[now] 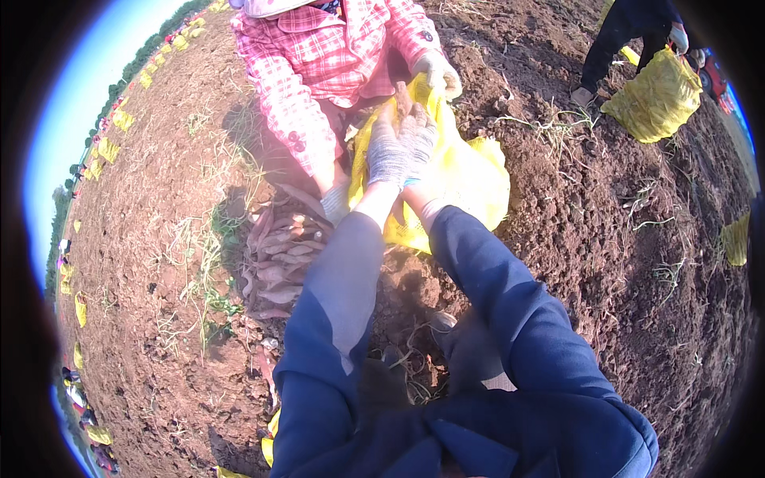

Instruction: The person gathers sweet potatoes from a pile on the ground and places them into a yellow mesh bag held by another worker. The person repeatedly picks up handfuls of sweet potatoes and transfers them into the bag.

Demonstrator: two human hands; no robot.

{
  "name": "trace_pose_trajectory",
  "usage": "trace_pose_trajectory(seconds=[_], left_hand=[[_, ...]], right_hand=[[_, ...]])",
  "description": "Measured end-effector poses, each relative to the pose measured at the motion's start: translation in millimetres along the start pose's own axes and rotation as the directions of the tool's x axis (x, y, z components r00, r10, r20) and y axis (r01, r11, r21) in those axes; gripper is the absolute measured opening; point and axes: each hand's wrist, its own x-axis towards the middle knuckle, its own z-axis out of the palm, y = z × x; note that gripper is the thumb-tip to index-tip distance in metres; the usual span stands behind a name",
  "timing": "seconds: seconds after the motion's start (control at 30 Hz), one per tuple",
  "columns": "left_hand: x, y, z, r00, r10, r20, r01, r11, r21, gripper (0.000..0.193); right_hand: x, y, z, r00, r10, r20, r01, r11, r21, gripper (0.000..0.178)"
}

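Observation:
My left hand and my right hand, both in grey-white knit gloves, are pressed close together at the mouth of a yellow mesh sack. Between them they hold a reddish-brown sweet potato, whose end sticks out past my fingertips. Facing me, a person in a pink checked shirt grips the sack's rim with one gloved hand. That person's other gloved hand is low, beside a heap of sweet potatoes on the soil. What lies inside the sack is hidden.
Loose brown soil with dry vines surrounds us. At the upper right, another person in dark clothes holds a full yellow sack. A further yellow sack lies at the right rim. More sacks line the field's left side. My shoes stand below my arms.

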Motion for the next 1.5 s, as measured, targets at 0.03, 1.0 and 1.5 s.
trace_pose_trajectory(seconds=[0.03, 1.0, 1.5], left_hand=[[-3, 0, -15, 0.987, 0.136, 0.089, -0.159, 0.928, 0.338, 0.045], [-47, 63, -4, 0.63, 0.737, 0.245, -0.61, 0.274, 0.744, 0.024], [-143, 87, -189, 0.893, -0.044, 0.449, -0.447, 0.048, 0.893, 0.039]], right_hand=[[0, -1, 1, 0.992, -0.117, 0.042, 0.12, 0.989, -0.084, 0.046], [-19, 6, -85, 0.782, -0.512, 0.354, 0.378, 0.843, 0.383, 0.038], [-22, 26, -121, 0.593, 0.059, 0.803, -0.739, 0.436, 0.514, 0.032]])
